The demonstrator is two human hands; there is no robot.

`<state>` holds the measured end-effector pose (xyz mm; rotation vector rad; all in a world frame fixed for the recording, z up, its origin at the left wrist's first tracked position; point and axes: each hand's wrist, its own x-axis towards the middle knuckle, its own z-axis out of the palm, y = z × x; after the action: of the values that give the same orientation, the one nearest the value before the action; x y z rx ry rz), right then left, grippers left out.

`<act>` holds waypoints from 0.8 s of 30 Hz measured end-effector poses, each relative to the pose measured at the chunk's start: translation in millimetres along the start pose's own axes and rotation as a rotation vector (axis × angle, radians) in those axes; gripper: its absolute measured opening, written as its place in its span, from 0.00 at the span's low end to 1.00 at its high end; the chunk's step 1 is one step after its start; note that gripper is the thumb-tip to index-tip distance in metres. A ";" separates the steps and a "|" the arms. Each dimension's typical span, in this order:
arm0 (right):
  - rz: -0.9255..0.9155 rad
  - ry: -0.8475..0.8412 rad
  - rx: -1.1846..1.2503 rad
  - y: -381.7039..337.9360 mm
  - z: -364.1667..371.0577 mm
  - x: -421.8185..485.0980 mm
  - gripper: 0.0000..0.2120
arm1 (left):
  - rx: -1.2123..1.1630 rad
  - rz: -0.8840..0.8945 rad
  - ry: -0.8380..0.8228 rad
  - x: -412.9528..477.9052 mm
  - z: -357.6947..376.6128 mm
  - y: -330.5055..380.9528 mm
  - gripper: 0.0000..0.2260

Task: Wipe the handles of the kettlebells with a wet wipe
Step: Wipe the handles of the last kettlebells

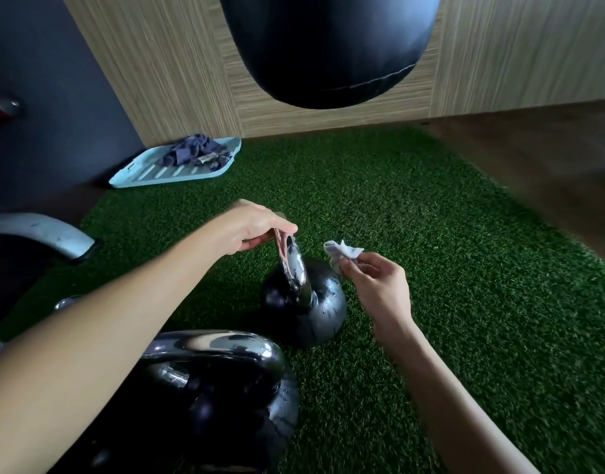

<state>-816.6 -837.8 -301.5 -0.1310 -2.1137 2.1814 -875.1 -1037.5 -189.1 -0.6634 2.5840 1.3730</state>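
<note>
Fingers of left hand [249, 230] pinch kettlebell handle [296, 271]; right hand [374, 285] pinches wet wipe [343, 253].

punching bag [328, 46]: top cut off | near kettlebell [246, 422]: partly behind left forearm [106, 336] | red object [0, 107]: blurred

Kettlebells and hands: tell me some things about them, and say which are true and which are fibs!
The right hand pinches a white wipe. True.
The wipe is pressed on the far kettlebell's handle. False: it is held beside the handle, apart from it.
The left hand holds the top of that handle. True.
The tray is red. False: it is light blue, with dark cloth on it.
</note>
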 end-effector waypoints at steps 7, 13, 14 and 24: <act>-0.253 -0.024 -0.361 8.6 26.2 36.4 0.06 | 0.071 0.041 0.051 -14.5 -24.9 -28.5 0.34; -0.344 -0.078 -0.450 6.1 79.0 57.5 0.05 | 0.076 0.005 0.008 -16.4 -64.0 -61.6 0.34; -0.361 -0.097 -0.455 6.0 88.9 59.5 0.06 | 0.068 0.000 -0.002 -15.7 -69.8 -67.4 0.35; -0.452 -0.522 -0.589 17.9 125.0 73.5 0.17 | 0.004 -0.002 -0.075 -7.2 -95.5 -98.2 0.39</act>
<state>-906.2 -952.5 -314.7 0.8695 -2.6459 1.3887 -817.5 -1160.8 -206.0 -0.6015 2.5269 1.3643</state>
